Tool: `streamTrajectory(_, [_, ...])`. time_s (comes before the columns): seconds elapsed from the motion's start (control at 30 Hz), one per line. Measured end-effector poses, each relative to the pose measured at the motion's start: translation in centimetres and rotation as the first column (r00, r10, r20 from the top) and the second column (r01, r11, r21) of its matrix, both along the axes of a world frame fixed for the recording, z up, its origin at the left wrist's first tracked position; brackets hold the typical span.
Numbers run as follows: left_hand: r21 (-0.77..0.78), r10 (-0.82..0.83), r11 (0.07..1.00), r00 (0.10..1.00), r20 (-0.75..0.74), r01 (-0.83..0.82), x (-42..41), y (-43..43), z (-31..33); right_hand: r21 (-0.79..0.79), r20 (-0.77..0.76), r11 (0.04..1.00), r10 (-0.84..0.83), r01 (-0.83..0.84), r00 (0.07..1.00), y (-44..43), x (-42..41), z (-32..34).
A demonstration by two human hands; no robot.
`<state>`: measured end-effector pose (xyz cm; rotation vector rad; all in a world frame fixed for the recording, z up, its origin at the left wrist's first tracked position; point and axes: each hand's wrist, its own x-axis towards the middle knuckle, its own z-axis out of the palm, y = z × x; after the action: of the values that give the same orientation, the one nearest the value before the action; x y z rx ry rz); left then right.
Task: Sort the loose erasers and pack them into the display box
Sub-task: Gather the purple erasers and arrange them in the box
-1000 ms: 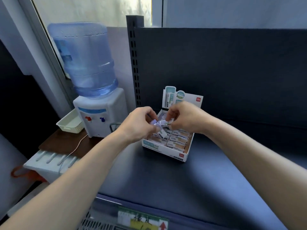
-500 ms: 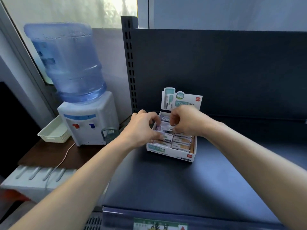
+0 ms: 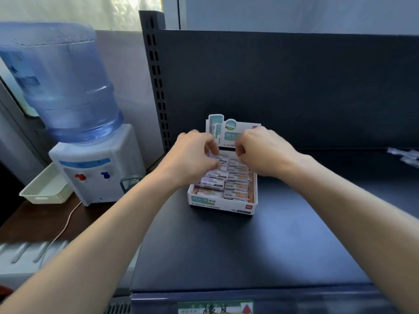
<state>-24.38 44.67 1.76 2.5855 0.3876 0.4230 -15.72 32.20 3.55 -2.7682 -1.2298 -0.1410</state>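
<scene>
- A dark shelf (image 3: 226,245) with a dark back panel (image 3: 294,87) fills most of the view; left of it, on a lower wooden top, a water dispenser (image 3: 90,164) stands beside a pale basket (image 3: 45,189), both well clear of the work.
- The left hand (image 3: 192,155) reaches over the left rear of the display box (image 3: 223,203), its fingers curled down onto an eraser (image 3: 218,159) in the back row. It seems to be pinching or pressing that eraser, though blur hides the contact.
- The box sits open-topped on the shelf with its printed header card (image 3: 229,130) upright at the back, so the wrapped erasers lie flat in rows facing the person; it looks nearly full.
- The right hand (image 3: 260,152) hovers over the right rear corner, fingers clenched inward; whether they hold anything I cannot tell.
- Far right, a few loose erasers (image 3: 405,155) lie on the shelf, probably waiting to be packed.
</scene>
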Motion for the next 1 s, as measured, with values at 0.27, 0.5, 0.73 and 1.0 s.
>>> streamTrajectory(0.27, [0.244,-0.294,0.929,0.955,0.031,0.278,4.6,-9.2,3.2,-0.137,0.238,0.956,-0.221,0.258,0.946,-9.8,1.5,3.7])
streamTrajectory(0.5, [0.273,-0.429,0.865,0.903,-0.031,0.421,9.7,-18.8,3.5,-0.123,0.222,0.891,-0.404,0.437,0.887,-21.7,5.9,3.8])
streamTrajectory(0.73, [0.209,-0.485,0.848,0.872,-0.070,0.488,15.9,-30.1,2.8,-0.107,0.191,0.863,-0.471,0.495,0.862,-34.3,11.9,3.1])
streamTrajectory(1.0, [0.113,-0.382,0.909,0.911,-0.153,0.400,21.1,-35.5,0.8,-0.074,0.122,0.867,-0.482,0.493,0.867,-41.3,16.7,1.4])
